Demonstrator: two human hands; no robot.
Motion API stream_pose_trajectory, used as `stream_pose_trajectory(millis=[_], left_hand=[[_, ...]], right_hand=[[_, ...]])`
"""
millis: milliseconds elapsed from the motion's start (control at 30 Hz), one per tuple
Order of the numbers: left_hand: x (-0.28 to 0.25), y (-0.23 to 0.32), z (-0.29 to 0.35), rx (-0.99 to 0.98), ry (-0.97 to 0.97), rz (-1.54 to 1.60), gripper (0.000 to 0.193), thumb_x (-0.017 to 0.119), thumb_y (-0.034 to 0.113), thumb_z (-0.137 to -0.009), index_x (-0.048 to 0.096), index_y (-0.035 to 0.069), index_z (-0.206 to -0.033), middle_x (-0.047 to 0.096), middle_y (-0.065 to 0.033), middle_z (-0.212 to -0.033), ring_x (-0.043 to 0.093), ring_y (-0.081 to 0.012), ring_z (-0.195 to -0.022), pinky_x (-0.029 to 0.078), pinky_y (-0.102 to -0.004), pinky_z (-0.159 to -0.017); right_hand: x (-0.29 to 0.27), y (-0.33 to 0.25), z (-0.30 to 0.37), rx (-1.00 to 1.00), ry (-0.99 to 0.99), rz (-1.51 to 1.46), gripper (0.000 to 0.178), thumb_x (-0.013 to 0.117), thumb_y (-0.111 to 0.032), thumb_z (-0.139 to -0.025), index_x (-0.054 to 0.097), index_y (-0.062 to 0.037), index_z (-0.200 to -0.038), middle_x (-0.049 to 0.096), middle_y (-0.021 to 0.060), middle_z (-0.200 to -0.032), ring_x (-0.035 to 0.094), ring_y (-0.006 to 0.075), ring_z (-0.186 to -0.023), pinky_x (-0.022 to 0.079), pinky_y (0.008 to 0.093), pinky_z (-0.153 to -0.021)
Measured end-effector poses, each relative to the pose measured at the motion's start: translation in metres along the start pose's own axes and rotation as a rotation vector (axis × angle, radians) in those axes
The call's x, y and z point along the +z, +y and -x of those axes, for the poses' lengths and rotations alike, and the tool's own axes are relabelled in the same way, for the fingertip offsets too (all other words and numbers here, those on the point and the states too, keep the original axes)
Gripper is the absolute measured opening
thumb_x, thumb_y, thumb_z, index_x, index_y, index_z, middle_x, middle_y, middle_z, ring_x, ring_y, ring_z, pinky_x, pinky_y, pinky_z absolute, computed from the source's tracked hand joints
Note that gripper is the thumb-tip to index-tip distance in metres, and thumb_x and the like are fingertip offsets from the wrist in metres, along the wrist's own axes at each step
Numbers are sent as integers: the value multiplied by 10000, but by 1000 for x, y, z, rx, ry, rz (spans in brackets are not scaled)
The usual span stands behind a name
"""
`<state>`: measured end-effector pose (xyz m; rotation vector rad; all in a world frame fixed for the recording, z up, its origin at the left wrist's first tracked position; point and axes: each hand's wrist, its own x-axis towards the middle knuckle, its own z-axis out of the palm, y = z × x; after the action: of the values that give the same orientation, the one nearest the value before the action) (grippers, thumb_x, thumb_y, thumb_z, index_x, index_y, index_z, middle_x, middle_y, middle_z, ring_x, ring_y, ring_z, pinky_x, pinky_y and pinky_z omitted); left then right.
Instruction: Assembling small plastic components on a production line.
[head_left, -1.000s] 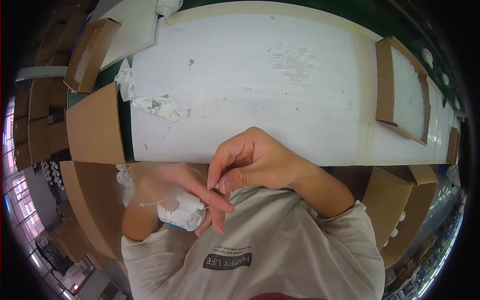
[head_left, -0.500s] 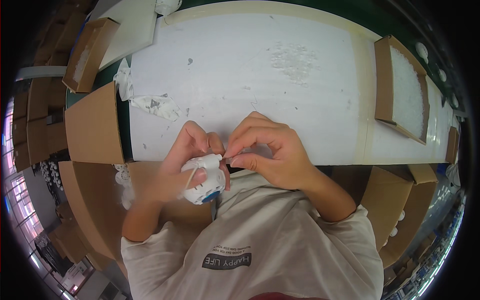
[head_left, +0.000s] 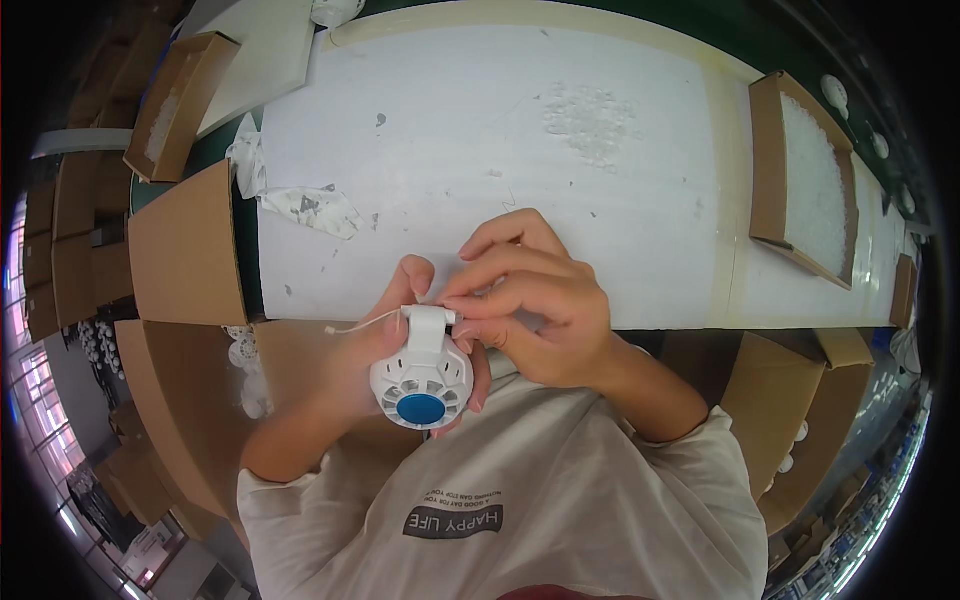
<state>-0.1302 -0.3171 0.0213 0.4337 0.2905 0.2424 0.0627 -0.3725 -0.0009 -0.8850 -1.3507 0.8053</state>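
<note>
My left hand is wrapped round a white round housing with vent slots, a blue disc on its face and a short neck at the top. From the neck a thin white cable runs out to the left and ends in a small plug. At the neck's right end, the thumb and fingertips of my right hand pinch together. Whatever small part they grip there is mostly hidden.
Small clear pieces lie scattered on the white tabletop. A cardboard tray of clear pieces stands at the right, another tray at the far left. Open cartons flank me, and a crumpled white wrapper lies left.
The housing has turned in my left hand, so its blue disc now faces up toward me and the cable points left. My right hand stays at the neck's end.
</note>
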Motion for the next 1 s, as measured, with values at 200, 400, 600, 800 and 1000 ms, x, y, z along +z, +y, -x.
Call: stream_pose_trajectory(millis=[200,400,600,800,1000], left_hand=[[-5,-9,0,-25,13,110,306,527,411,-996,305,271,-1152,539,-178,-1102,615,-486,-818,511,-447,-381],[-11,-15,-2,-90,-85,240,298,518,409,-999,311,259,-1150,565,-187,-1091,621,-495,-785,513,-450,-372],[-13,-14,-5,-31,-166,222,304,527,357,-1001,303,238,-1170,561,-197,-1088,632,-489,-798,545,-486,-409],[2,-4,-9,198,290,-186,412,538,213,-988,293,177,-1318,565,-192,-1059,628,-442,-959,605,-549,-648],[0,11,-11,321,417,-377,464,611,126,-921,438,85,-1350,579,-181,-1056,614,-375,-1016,571,-476,-821]], right_hand=[[-4,-15,1,-186,6,416,214,799,16,-683,702,-28,-869,686,68,-817,614,263,-801,471,360,-723],[-17,-21,-5,-59,-124,348,205,797,-8,-682,691,-37,-855,659,55,-767,601,259,-727,449,333,-680],[-13,-21,-7,37,-154,240,205,773,-16,-712,697,-45,-900,664,74,-848,608,251,-825,465,377,-690],[-42,-8,-23,51,5,653,185,751,-62,-759,708,-52,-939,673,102,-975,599,267,-892,477,395,-704],[-30,31,-28,136,-50,1125,161,739,-67,-786,721,-46,-945,674,91,-962,581,263,-808,485,332,-695]])
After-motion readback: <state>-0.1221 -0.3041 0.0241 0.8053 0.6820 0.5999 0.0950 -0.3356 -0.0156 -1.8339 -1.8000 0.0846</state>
